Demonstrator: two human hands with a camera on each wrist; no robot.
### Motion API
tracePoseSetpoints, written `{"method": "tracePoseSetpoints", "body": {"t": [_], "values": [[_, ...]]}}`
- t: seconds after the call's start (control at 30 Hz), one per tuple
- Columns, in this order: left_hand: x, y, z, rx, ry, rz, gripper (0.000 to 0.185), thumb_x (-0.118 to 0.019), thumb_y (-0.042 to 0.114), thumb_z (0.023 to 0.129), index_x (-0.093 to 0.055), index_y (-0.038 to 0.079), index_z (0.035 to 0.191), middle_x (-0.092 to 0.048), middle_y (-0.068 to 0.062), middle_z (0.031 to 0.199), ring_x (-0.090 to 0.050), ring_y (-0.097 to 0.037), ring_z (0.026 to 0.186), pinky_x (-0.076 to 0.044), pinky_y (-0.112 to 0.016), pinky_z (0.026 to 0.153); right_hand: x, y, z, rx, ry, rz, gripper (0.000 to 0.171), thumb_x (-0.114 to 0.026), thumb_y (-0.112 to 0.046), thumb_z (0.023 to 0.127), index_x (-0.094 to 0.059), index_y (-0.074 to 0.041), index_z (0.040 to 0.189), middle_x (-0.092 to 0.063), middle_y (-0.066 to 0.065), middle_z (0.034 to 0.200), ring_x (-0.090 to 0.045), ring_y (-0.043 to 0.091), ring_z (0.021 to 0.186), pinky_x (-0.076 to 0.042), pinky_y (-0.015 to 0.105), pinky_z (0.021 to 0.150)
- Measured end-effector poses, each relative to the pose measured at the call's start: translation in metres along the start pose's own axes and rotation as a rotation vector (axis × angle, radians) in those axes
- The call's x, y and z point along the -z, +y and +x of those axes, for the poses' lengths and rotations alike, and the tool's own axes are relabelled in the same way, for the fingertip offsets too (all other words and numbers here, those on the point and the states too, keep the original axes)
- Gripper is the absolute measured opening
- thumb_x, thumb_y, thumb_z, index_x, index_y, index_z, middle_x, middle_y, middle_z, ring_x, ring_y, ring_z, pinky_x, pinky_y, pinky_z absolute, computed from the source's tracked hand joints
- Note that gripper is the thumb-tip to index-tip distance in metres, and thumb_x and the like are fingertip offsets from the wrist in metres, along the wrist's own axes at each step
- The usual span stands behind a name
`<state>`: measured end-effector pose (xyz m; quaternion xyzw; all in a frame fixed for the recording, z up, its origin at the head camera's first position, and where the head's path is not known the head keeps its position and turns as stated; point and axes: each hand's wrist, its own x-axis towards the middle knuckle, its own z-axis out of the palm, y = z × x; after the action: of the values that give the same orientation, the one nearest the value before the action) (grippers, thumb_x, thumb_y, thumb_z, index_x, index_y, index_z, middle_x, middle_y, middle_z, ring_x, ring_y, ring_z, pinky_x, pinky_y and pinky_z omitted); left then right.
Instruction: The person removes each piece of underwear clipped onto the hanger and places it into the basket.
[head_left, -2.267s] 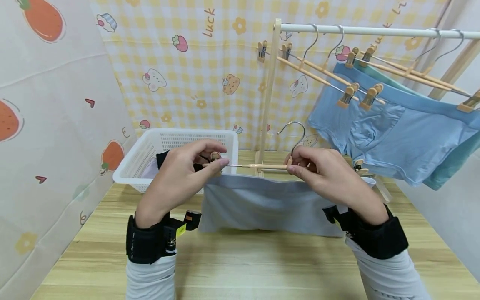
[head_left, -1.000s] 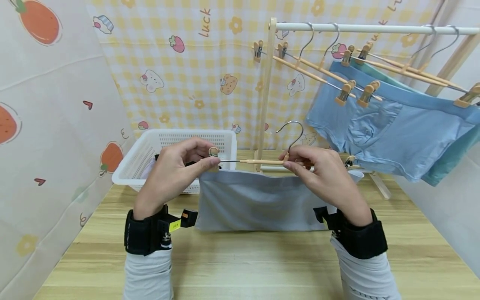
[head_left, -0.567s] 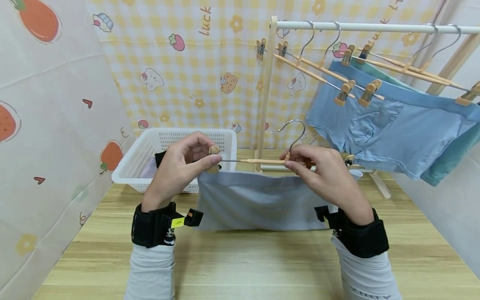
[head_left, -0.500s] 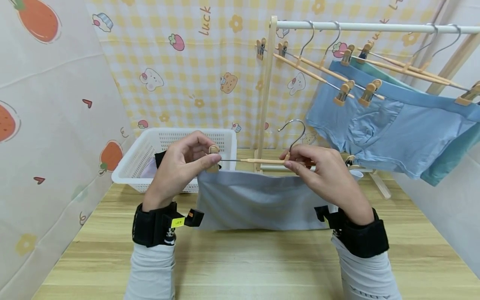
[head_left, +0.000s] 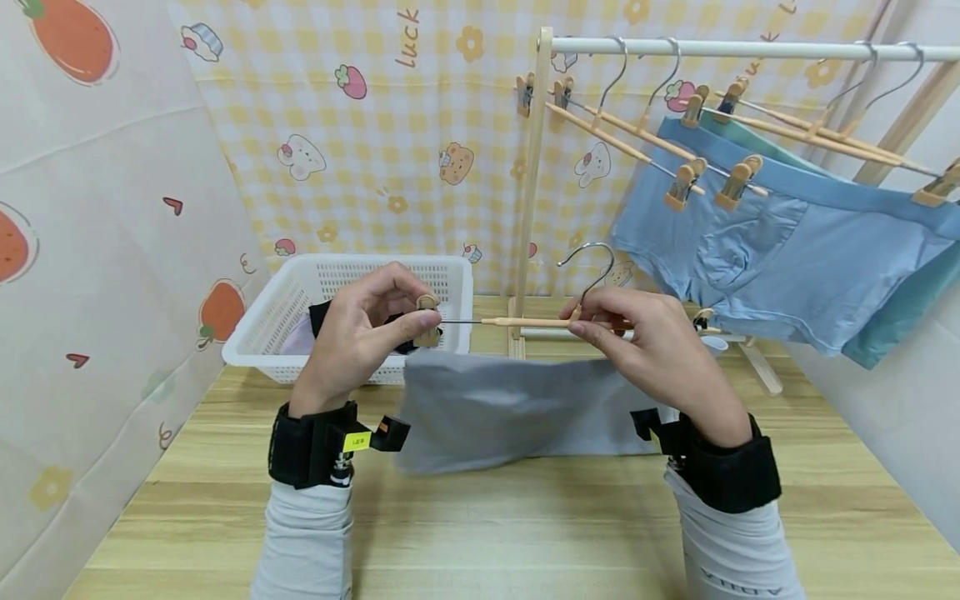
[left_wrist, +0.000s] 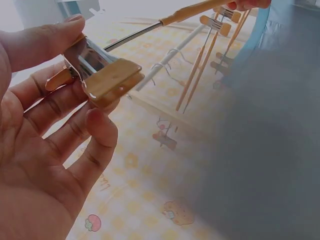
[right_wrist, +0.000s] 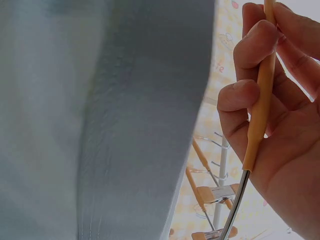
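My left hand (head_left: 358, 337) pinches one clip (left_wrist: 112, 82) of a clip hanger (head_left: 525, 322) between thumb and fingers. The clip's tips show no cloth between them in the left wrist view. My right hand (head_left: 647, 333) grips the wooden bar at the foot of the metal hook, fingers curled round it in the right wrist view. Below the bar hangs a grey garment (head_left: 517, 408) with a stitched waistband. Its left end sags apart from the left clip. Behind my right hand is the hanger's other clip (head_left: 702, 319); its hold on the cloth is hidden.
A white perforated basket (head_left: 247, 333) with dark and pale cloth stands behind my left hand. At right, a wooden rack (head_left: 534, 183) carries several clip hangers, blue boxer briefs (head_left: 780, 242) and a green garment (head_left: 892, 321). A wooden tabletop (head_left: 487, 542) lies beneath.
The grey garment's left end has come away from the left clip and dropped, swinging slightly. Both hands hold nearly the same places on the hanger.
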<state>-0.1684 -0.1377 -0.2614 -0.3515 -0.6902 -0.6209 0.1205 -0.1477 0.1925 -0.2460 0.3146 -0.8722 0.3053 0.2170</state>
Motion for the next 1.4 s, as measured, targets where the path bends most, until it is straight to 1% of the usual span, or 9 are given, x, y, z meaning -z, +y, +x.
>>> {"method": "tracePoseSetpoints", "body": {"t": [0.23,0.37,0.53,0.67,0.9,1.1,1.27,1.33,1.4], "values": [[0.001,-0.002,0.001,-0.034,-0.014,0.023,0.009,-0.073,-0.011,0.094,-0.068,-0.005,0.098,-0.073,0.003,0.088,-0.062,-0.01,0.067,-0.046,-0.022,0.06,0.0,0.001,0.0,0.02,-0.012,-0.021,0.014,-0.077,-0.007,0.1,-0.078,-0.021,0.095,-0.081,-0.01,0.101,-0.058,0.003,0.073,-0.045,0.018,0.065],[0.002,-0.004,0.002,-0.021,-0.028,0.027,0.01,-0.073,-0.012,0.094,-0.068,-0.006,0.1,-0.073,0.002,0.086,-0.064,-0.01,0.066,-0.048,-0.021,0.06,0.0,0.002,0.0,0.019,-0.009,-0.031,0.013,-0.077,-0.008,0.099,-0.079,-0.02,0.096,-0.081,-0.01,0.101,-0.058,0.003,0.073,-0.045,0.018,0.064],[0.003,-0.004,0.002,0.025,-0.046,0.013,0.013,-0.073,-0.011,0.094,-0.067,-0.007,0.104,-0.074,-0.01,0.086,-0.069,-0.011,0.07,-0.056,-0.023,0.064,0.0,0.003,0.0,0.019,-0.005,-0.025,0.014,-0.077,-0.008,0.1,-0.079,-0.021,0.096,-0.08,-0.01,0.1,-0.057,0.003,0.072,-0.045,0.019,0.064],[0.004,-0.002,0.0,0.077,-0.045,0.025,0.014,-0.075,-0.008,0.095,-0.068,-0.004,0.107,-0.074,-0.016,0.087,-0.07,-0.013,0.072,-0.057,-0.024,0.066,-0.001,0.002,0.001,0.026,-0.01,-0.02,0.014,-0.077,-0.008,0.1,-0.079,-0.021,0.097,-0.08,-0.01,0.1,-0.056,0.003,0.071,-0.044,0.018,0.063],[0.005,0.006,-0.003,0.182,-0.028,0.098,0.014,-0.079,0.005,0.097,-0.071,0.008,0.108,-0.075,-0.006,0.085,-0.071,-0.019,0.074,-0.051,-0.027,0.067,-0.002,0.0,0.001,0.033,-0.006,0.003,0.014,-0.077,-0.008,0.1,-0.08,-0.021,0.097,-0.08,-0.01,0.099,-0.055,0.003,0.07,-0.043,0.02,0.062],[0.005,0.015,-0.004,0.248,-0.037,0.191,0.018,-0.078,0.015,0.1,-0.07,0.011,0.116,-0.077,-0.009,0.098,-0.076,-0.022,0.086,-0.055,-0.029,0.077,-0.003,0.001,0.001,0.03,-0.011,0.002,0.014,-0.077,-0.008,0.1,-0.079,-0.021,0.096,-0.08,-0.01,0.099,-0.055,0.003,0.07,-0.043,0.019,0.061],[0.001,0.021,-0.003,0.233,-0.027,0.294,0.034,-0.079,0.016,0.1,-0.072,0.015,0.133,-0.075,-0.006,0.11,-0.076,-0.02,0.092,-0.059,-0.028,0.08,-0.003,0.001,0.001,0.02,-0.01,0.001,0.014,-0.076,-0.008,0.1,-0.08,-0.021,0.096,-0.081,-0.009,0.1,-0.054,0.003,0.069,-0.042,0.019,0.061],[-0.002,0.023,-0.003,0.206,-0.02,0.342,0.038,-0.08,0.016,0.099,-0.072,0.015,0.137,-0.075,-0.006,0.114,-0.076,-0.02,0.096,-0.06,-0.028,0.084,-0.003,0.002,0.001,0.02,-0.008,-0.001,0.014,-0.076,-0.008,0.1,-0.08,-0.02,0.096,-0.081,-0.009,0.1,-0.054,0.003,0.069,-0.041,0.019,0.061],[-0.007,0.025,-0.002,0.159,-0.011,0.401,0.041,-0.081,0.017,0.098,-0.072,0.014,0.138,-0.076,-0.007,0.118,-0.074,-0.019,0.104,-0.06,-0.031,0.091,-0.003,0.002,0.002,0.022,-0.009,-0.002,0.014,-0.076,-0.008,0.101,-0.08,-0.02,0.096,-0.08,-0.009,0.1,-0.054,0.003,0.068,-0.041,0.019,0.06]]}}
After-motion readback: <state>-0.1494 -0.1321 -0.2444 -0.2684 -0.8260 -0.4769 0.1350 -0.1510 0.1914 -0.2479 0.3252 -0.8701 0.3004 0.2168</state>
